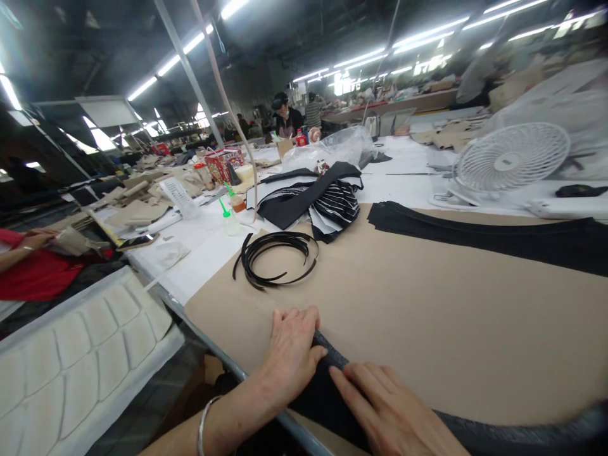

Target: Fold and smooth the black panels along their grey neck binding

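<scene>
A black fabric piece (327, 396) with a curved, greyish folded-looking edge lies at the table's near side, running off to the lower right. My left hand (292, 345) is closed on its far end, thumb pressed on the edge and fingers curled over it. Beside it, my right hand (387, 408) rests on the same piece with fingers stretched out along the edge. Part of the piece is hidden under both hands. Beyond my left hand lies a loose coil of thin black strips (259, 278).
Brown paper (451, 304) covers the near tabletop. Farther back are stacked black pieces (475, 231), a heap of black cut parts (308, 196), a white fan (513, 158) and green-tipped bottles (230, 221). A quilted cream panel (85, 354) and a person in red (42, 266) are left.
</scene>
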Demonstrator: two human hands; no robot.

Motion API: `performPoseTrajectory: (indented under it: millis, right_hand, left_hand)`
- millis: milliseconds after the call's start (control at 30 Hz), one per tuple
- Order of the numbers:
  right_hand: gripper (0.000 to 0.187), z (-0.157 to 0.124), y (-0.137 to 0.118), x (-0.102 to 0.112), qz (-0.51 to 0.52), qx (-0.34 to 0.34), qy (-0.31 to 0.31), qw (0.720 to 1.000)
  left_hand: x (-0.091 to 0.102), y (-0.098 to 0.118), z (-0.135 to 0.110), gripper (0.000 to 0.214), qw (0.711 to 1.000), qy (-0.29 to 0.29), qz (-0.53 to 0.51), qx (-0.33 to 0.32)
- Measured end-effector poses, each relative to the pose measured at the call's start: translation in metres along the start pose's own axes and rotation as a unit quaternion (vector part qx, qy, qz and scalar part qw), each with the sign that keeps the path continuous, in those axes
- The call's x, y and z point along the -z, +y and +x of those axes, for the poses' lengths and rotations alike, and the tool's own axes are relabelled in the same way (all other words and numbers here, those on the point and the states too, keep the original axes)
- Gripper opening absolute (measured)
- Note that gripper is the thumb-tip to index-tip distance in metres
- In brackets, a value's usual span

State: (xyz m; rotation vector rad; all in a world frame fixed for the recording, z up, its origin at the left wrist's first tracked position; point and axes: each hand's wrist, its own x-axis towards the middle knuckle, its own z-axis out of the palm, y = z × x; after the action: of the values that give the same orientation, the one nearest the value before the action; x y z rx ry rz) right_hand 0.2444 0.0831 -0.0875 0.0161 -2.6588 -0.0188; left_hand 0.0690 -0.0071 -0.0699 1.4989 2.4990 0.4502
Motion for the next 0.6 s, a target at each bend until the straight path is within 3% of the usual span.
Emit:
performPoseTrajectory:
  millis: [167,300,600]
  right_hand:
    - [0.031,0.012,-0.008,-0.027,-0.029,-0.028,0.055,0.998]
    - [0.032,0.005,-0.005,-0.045,-0.033,-0.018,0.054,0.998]
    - [0.027,0.003,-0.003,-0.055,-0.048,-0.005,0.068,0.997]
  left_hand:
    - [0.001,-0.010,0.001,0.021,0.998,0.005,-0.050,0.027]
    - [0.003,-0.021,0.004,0.020,0.989,0.002,-0.139,0.041]
    - [-0.003,-0.031,0.012,0.019,0.975,0.010,-0.219,0.037]
